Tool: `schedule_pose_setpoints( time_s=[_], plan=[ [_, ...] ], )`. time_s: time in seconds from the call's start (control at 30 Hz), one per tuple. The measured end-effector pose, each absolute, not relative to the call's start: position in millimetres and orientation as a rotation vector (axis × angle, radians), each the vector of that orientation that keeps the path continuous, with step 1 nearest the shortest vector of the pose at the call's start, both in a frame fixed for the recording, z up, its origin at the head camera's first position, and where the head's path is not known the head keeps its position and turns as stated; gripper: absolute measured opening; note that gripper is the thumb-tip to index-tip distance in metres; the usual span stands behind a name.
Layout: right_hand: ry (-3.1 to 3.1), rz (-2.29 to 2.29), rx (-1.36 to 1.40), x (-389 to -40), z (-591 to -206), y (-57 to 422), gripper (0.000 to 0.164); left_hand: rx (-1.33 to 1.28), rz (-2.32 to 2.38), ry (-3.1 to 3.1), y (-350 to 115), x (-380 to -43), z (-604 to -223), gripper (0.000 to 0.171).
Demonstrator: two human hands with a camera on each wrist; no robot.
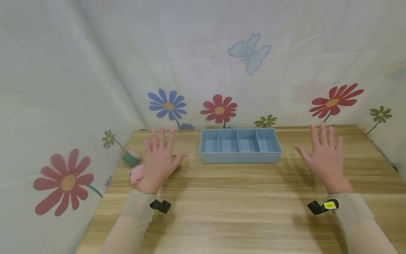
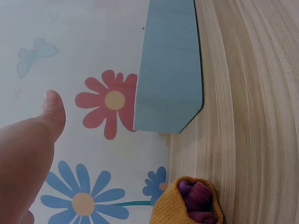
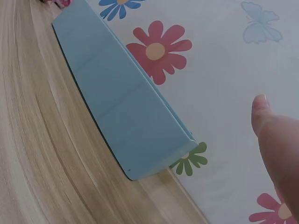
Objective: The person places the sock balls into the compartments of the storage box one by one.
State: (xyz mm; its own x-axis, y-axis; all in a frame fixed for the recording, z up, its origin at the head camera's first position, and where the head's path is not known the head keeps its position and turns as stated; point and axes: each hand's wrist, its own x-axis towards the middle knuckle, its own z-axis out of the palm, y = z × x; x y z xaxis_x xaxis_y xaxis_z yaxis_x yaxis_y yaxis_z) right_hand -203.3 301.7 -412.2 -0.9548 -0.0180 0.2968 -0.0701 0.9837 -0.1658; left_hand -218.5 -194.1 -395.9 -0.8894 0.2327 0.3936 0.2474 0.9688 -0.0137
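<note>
My left hand (image 1: 159, 161) hovers at the left with its fingers spread and nothing in it. Beneath and beside it lie several small fabric bundles, partly hidden by the hand: a green one (image 1: 130, 158), a pink one (image 1: 137, 174), and a mustard ribbed-knit bundle (image 2: 169, 205) with purple fabric tucked inside, like a rolled sock. On the right, my right hand (image 1: 326, 162) is held over the table, fingers spread, holding nothing. Between the hands, farther back, stands a light blue box (image 1: 241, 157) with several compartments in a row, and no contents show in them.
The wood-grain table (image 1: 228, 211) reaches back to a pale curtain (image 1: 190, 53) printed with flowers and a butterfly. This curtain also closes off the left and right sides. Black straps with small devices (image 1: 163, 206) sit on both wrists.
</note>
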Motion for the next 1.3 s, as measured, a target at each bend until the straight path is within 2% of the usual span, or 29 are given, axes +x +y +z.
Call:
schedule_pose_setpoints(
  time_s=[0.43, 0.53, 0.67, 0.77, 1.03, 1.3],
  plan=[
    [-2.702, 0.604, 0.093, -203, -415, 285, 0.07, -0.327, -0.209, -2.661, -200, -216, -400, 0.089],
    [-2.71, 0.631, 0.065, -203, -414, 280, 0.067, -0.367, -0.235, -2.54, -203, -216, -402, 0.08],
    [-2.748, 0.688, 0.054, -205, -415, 275, 0.066, -0.404, -0.264, -2.384, -204, -216, -405, 0.058],
    [-2.772, 0.726, 0.048, -206, -417, 272, 0.066, -0.384, -0.334, -2.381, -204, -214, -410, 0.05],
    [-2.787, 0.814, 0.082, -212, -430, 263, 0.062, -0.171, -0.595, -2.608, -202, -208, -427, 0.065],
    [-2.786, 0.837, 0.125, -218, -441, 258, 0.057, -0.043, -0.372, -2.597, -194, -203, -440, 0.055]
  ],
)
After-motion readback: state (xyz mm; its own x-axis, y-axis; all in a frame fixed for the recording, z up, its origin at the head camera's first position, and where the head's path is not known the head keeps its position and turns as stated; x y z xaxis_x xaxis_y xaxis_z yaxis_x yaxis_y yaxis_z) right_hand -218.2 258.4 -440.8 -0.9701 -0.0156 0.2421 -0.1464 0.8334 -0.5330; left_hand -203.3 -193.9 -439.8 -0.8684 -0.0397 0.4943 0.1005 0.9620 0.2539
